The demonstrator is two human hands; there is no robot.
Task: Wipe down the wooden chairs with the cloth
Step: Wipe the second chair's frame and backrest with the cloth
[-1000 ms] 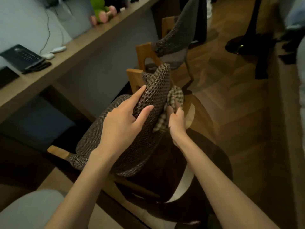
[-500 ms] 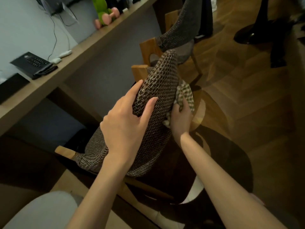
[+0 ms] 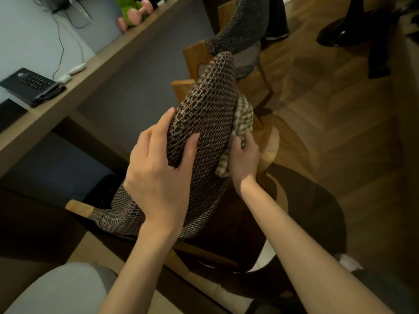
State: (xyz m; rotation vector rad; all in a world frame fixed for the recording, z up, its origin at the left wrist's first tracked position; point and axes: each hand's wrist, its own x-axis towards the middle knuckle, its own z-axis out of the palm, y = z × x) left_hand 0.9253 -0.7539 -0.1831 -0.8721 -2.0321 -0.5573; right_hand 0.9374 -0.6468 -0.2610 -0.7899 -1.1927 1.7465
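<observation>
A wooden chair [image 3: 181, 88] with a curved woven brown backrest [image 3: 208, 105] stands in front of me, its seat tucked under the desk. My left hand [image 3: 158, 175] grips the top edge of the backrest, thumb on the outer side and fingers over the inner side. My right hand [image 3: 243, 158] holds a checked cloth [image 3: 243, 120] bunched against the outer right side of the backrest. A second chair [image 3: 238, 30] of the same kind stands beyond it.
A long wooden desk [image 3: 97, 62] runs along the left with a black phone [image 3: 31, 85], cables and a green and pink toy [image 3: 132, 11]. A dark round rug [image 3: 317, 211] lies on the parquet floor. Dark stands rise at the top right.
My right hand has slid the cloth a little up and along the outer side of the backrest. My left hand keeps its hold on the top edge. The view has moved closer.
</observation>
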